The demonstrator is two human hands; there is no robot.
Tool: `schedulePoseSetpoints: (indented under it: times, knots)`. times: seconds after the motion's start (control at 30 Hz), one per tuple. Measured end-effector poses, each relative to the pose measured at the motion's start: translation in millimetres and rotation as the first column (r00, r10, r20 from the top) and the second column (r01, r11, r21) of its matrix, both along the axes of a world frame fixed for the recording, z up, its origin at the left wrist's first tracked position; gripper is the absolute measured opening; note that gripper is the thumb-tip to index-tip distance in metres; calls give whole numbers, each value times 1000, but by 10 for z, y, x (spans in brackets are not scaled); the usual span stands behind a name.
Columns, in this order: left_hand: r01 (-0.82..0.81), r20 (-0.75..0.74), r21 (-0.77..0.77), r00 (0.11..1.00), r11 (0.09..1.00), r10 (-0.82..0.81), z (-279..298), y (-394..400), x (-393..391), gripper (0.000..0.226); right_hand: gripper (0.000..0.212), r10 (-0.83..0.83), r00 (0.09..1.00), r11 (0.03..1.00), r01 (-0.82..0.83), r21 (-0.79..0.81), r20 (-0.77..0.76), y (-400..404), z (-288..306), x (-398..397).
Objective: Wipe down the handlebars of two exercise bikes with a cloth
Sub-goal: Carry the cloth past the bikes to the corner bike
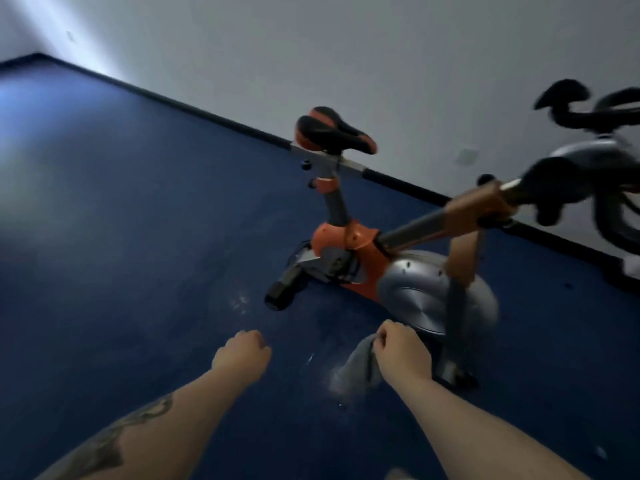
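Head view. A blue floor (121,237) fills the left and lower frame, bare and open from the left edge to the centre; it is bounded by a dark baseboard (207,110) running diagonally from the upper left to the right edge, above which stands a pale wall (346,46). One exercise bike (363,258), orange and grey, stands right of centre, just in front of the baseboard, with its black and orange saddle (332,131) near the middle of the frame and one black pedal (282,292) projecting toward the open floor. Its black handlebars (568,188) lie at the right edge, blurred; further dark curved bars (581,102) above them, at the upper right, are too blurred to assign to this bike or to another. Two bare forearms enter from the bottom edge, the left one tattooed. The left hand (240,355), lower centre, is curled into a loose fist and holds nothing visible, hovering over bare floor. The right hand (403,351), just to its right and well apart from it, is clenched on one grey cloth (356,368), which hangs down from the fist on its left side, in front of the grey flywheel housing (426,292) and well below the handlebars.
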State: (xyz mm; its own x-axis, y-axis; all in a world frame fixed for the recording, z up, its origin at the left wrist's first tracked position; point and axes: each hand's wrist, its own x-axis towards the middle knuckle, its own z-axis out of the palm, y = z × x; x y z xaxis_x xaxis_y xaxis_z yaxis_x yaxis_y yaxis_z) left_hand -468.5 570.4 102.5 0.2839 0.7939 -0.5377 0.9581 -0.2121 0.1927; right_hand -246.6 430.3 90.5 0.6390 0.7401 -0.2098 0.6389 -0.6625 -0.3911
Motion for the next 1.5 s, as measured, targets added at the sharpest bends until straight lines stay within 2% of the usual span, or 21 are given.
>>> schedulePoseSetpoints:
  times: [0.2,0.3,0.43,0.67,0.87,1.07,1.23,1.37,1.5]
  knots:
    - [-130,63,-15,989,991,130,-56,753,-344,10,10,247,969,969,-247,28,-8,1236,94,-451]
    - [-172,116,-11,978,985,172,-105,1160,-324,11,10,335,942,942,-335,17,-18,1886,24,-536]
    - [-266,133,-3,955,964,264,-138,1812,-364,27,12,404,914,915,-404,17,-30,2783,-5,-590]
    - [-425,154,4,895,905,420,-25,3052,-546,29,11,511,860,860,-510,16,-17,4306,140,-626]
    - [-454,146,-4,881,891,449,-115,4095,-666,29,10,518,851,854,-520,-4,-82,5411,82,-808]
    - [-306,108,7,947,952,303,-105,5462,-778,30,11,379,923,925,-380,-6,-62,6526,110,-847]
    - [-145,21,35,989,989,144,-38,6799,-718,29,13,193,978,981,-193,4,-75,7277,114,-686]
    - [-74,58,-16,995,997,75,-116,7436,-304,15,15,44,994,999,-45,-11,-105,7701,50,-458]
    - [55,141,-4,989,999,-54,-164,8026,350,28,17,-87,989,996,86,-16,-115,8250,-59,-85]
